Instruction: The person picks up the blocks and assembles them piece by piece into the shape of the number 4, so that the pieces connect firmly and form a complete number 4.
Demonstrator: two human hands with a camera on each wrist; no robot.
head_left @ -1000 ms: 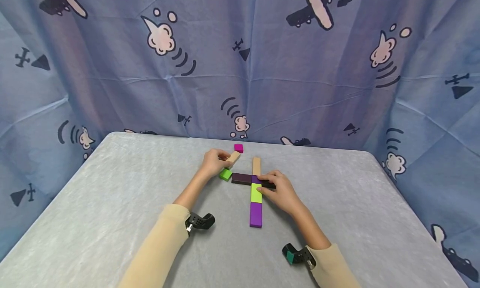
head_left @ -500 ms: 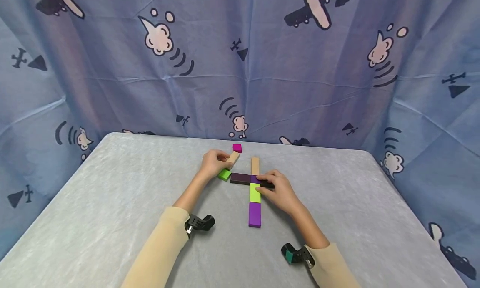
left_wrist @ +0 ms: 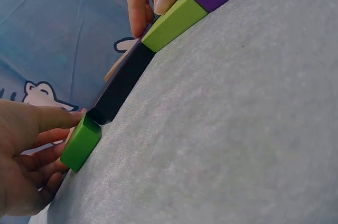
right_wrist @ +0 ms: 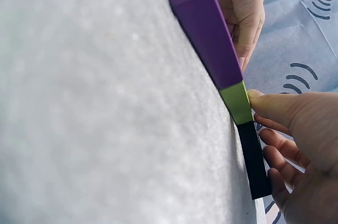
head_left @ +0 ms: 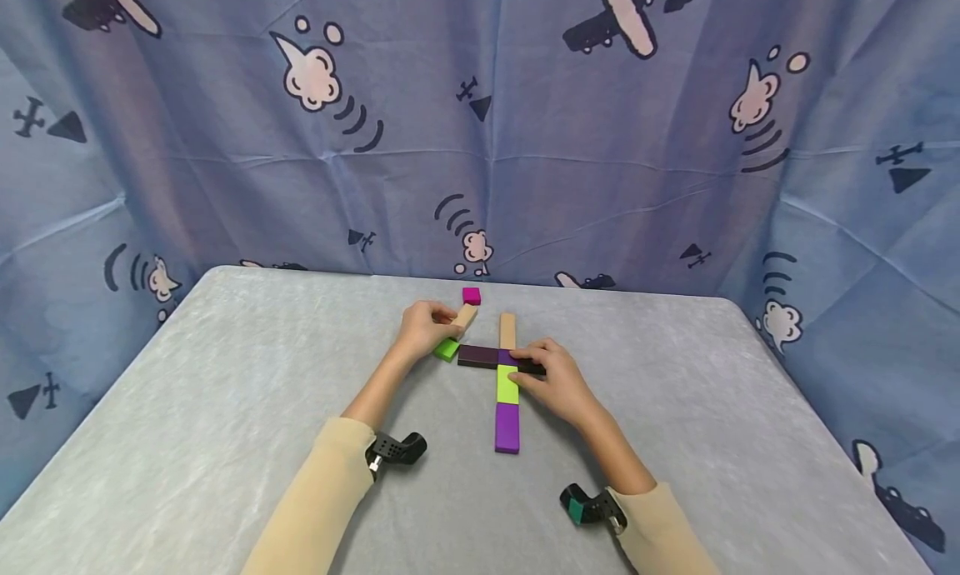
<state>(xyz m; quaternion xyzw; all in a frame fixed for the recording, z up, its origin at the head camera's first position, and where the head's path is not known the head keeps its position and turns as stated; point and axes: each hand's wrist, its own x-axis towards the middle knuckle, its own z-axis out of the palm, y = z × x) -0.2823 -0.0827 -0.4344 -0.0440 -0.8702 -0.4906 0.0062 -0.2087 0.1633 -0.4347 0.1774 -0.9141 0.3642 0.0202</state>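
My left hand [head_left: 426,327] pinches a plain wooden block [head_left: 466,317] lying at a slant, its fingers on the far side and the thumb on the near side. A green block [head_left: 446,350] sits just below that thumb, against the wooden block. My right hand [head_left: 558,382] straddles the right-hand dark block [head_left: 531,367], index finger by a small purple block [head_left: 507,357] and thumb at the lime block [head_left: 507,384]. Another dark block [head_left: 477,357] extends left from the small purple one, almost meeting the green block [left_wrist: 82,142] in the left wrist view.
A longer purple block [head_left: 507,428] continues the column below the lime one. Another plain wooden block [head_left: 507,331] stands at the column's top, and a magenta block [head_left: 471,296] lies beyond the left hand. A patterned curtain [head_left: 420,142] hangs behind the grey-white table [head_left: 225,392].
The whole scene slides slightly left as the head view turns a little. Both hands keep their places at the blocks; the left hand shifts very slightly toward the body.
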